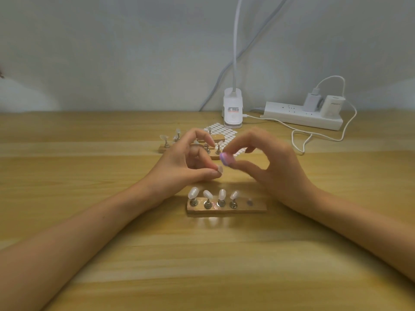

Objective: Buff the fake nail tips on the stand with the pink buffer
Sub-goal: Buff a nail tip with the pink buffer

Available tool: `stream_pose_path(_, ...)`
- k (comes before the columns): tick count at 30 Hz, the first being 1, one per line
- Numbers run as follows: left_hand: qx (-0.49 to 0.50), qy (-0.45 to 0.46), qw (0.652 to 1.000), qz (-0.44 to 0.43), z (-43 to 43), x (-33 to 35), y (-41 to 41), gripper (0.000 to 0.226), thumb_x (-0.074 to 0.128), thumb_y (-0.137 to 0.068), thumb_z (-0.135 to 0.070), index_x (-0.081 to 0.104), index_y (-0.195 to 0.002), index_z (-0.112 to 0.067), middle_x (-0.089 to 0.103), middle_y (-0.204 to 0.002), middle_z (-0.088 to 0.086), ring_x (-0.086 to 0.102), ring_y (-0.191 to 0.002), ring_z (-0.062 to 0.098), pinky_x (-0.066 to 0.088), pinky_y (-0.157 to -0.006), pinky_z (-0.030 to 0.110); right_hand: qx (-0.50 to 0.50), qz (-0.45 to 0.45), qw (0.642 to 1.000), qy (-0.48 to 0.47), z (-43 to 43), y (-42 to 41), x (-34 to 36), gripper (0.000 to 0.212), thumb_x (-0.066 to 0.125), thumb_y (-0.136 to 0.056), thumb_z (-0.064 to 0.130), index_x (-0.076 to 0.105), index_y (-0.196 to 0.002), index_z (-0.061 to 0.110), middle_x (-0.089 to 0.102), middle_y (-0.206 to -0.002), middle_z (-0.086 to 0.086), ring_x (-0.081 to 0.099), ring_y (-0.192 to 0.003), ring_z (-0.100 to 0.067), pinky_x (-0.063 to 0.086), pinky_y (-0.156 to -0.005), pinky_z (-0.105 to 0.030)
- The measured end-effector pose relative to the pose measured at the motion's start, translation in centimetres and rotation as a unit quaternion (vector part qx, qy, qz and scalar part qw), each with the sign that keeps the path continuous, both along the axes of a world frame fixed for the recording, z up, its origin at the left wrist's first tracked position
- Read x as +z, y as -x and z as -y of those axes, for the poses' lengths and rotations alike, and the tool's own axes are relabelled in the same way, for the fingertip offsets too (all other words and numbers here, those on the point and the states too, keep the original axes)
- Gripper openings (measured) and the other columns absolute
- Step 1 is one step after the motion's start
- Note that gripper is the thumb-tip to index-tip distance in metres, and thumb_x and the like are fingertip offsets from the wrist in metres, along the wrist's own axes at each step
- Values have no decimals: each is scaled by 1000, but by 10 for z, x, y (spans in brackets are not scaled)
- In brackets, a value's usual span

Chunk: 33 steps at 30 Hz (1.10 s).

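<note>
Above and just behind the near wooden stand (226,208), the two hands meet over the table (134,254). The left hand (184,162) pinches a loose nail tip (220,169) between the thumb and a curled finger, and the tip sticks out past those fingertips toward the right; its index finger arches up clear of the pinch. The right hand (271,169) pinches the pink buffer (224,158) between thumb and index finger, the other fingers curled loosely behind. The buffer shows only as a small blurred pink end poking out to the left of those fingertips, just above and beside the held nail tip; the blur hides whether the two touch. On the stand itself four nail tips (208,194) stand tilted on metal pegs in a row, and the fifth spot (249,202) at the stand's right end carries none. Behind the stand, beyond the hands, lie two more wooden stands (165,148) with tips and a sheet of white stickers (221,131). Farther behind the stand a white clip lamp base (233,111) sits at the table's back edge, and behind and to the right of the stand lies a power strip (301,115) with plugs and a white cable (298,140).
</note>
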<state>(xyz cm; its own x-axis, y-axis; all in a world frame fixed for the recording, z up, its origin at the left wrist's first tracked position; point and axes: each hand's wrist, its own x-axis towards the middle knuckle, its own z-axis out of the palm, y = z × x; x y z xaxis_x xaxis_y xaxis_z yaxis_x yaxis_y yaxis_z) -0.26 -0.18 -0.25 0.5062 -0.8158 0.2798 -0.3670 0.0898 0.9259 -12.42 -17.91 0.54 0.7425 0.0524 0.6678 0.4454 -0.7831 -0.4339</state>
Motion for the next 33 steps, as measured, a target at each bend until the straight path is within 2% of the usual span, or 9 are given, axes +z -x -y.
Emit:
stream_pose_path(4, 7, -6, 1000, 21, 1, -1, 0, 44, 80, -79, -1, 53, -106, -22, 72, -75, 3, 73, -77, 16, 56, -75, 24, 1, -35, 999, 9, -1, 1, -1, 9, 74, -87, 12, 69, -93, 7, 67, -92, 0, 60, -88, -9, 42, -78, -18)
stream_pose_path(8, 4, -4, 999, 33, 1, 0, 0, 42, 80, -80, -2, 51, -104, -21, 72, -74, 0, 71, -75, 13, 54, -73, 22, 14, -22, 999, 34, -2, 2, 0, 9, 75, -85, 6, 69, -92, 6, 68, -90, -1, 61, -87, -11, 47, -77, -22)
stream_pose_path(11, 12, -3, 999, 36, 2, 0, 0, 41, 79, -81, 0, 50, -103, -20, 72, -74, 1, 70, -74, 11, 55, -74, 22, -1, -33, 999, -8, -1, 2, 0, 11, 76, -85, 9, 69, -91, 4, 69, -90, 3, 61, -85, -3, 50, -77, -27)
stream_pose_path(13, 13, -7, 999, 43, 2, 0, 0, 41, 79, -81, 1, 50, -102, -19, 71, -74, 1, 69, -74, 11, 55, -75, 24, 2, -3, 1000, -5, -1, 3, 1, 11, 75, -85, 10, 69, -92, 3, 69, -89, 2, 61, -85, -5, 50, -77, -24)
stream_pose_path(17, 9, -12, 998, 54, 2, 0, 1, 42, 78, -80, 4, 48, -100, -19, 71, -71, -3, 68, -72, 9, 54, -74, 22, -3, -39, 999, -19, -3, 2, 0, 12, 77, -84, 7, 67, -90, 2, 68, -88, 9, 60, -83, 3, 49, -76, -23)
stream_pose_path(20, 6, -15, 998, 55, 2, 1, 1, 43, 79, -79, 3, 48, -99, -18, 72, -72, -1, 69, -73, 11, 55, -76, 25, -1, -15, 1000, -7, -3, 2, 0, 13, 76, -84, 6, 66, -90, 1, 69, -89, 3, 59, -84, -2, 50, -76, -22)
stream_pose_path(23, 1, -12, 999, 49, 3, 1, 1, 42, 78, -79, 4, 47, -99, -16, 71, -71, -2, 69, -72, 8, 56, -76, 24, -4, -47, 999, -23, -5, 2, 0, 15, 77, -82, 5, 65, -90, 0, 70, -90, 2, 60, -84, 0, 51, -77, -28)
stream_pose_path(25, -1, -13, 999, 49, 3, 2, 2, 42, 78, -79, 3, 47, -99, -16, 72, -72, -1, 69, -74, 10, 57, -78, 27, -9, -20, 1000, -11, -4, 2, -1, 14, 76, -83, 5, 66, -90, -1, 69, -90, 0, 60, -84, -4, 51, -76, -24)
stream_pose_path(33, 7, -24, 998, 52, 2, 1, 2, 42, 79, -78, 2, 46, -98, -14, 71, -71, -4, 69, -72, 10, 56, -77, 26, -2, -27, 1000, 1, -4, 1, -3, 11, 74, -87, 9, 66, -91, 1, 67, -93, 5, 61, -89, -8, 49, -76, -25)
